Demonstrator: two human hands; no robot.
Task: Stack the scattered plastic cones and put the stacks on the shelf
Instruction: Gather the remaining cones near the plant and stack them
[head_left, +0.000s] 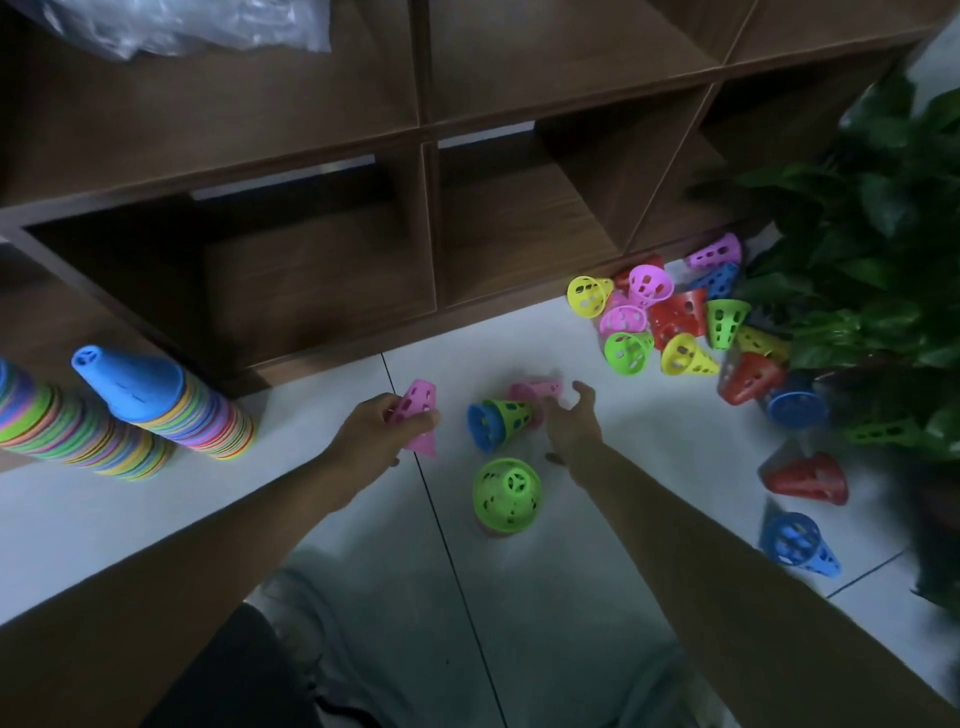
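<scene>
**Pale tile floor, cones only partly gathered**

Pale floor tiles (519, 597) run along the foot of a dark wooden shelf (426, 218), and both hands work low over them. The left hand (374, 431) has its fingers curled round a pink cone (415, 415), holding it just off the floor. The right hand (571, 421) reaches forward with fingers spread and loose, holding nothing; its fingertips are close to a second pink cone (537, 391), blurred, and I cannot tell if they touch it. Just beside that hand lies a green cone nested over a blue one (501, 422), and nearer the person a green cone (506, 494) stands on its wide end.

Further right, a loose pile of cones (670, 317) lies against a leafy plant (878, 270), with 3 or more strays nearby. At far left, 2 tall stacks (161, 410) stand on the floor. By my judgement the task is partly done: many cones remain unstacked, and no stack shows in the shelf compartments.
</scene>
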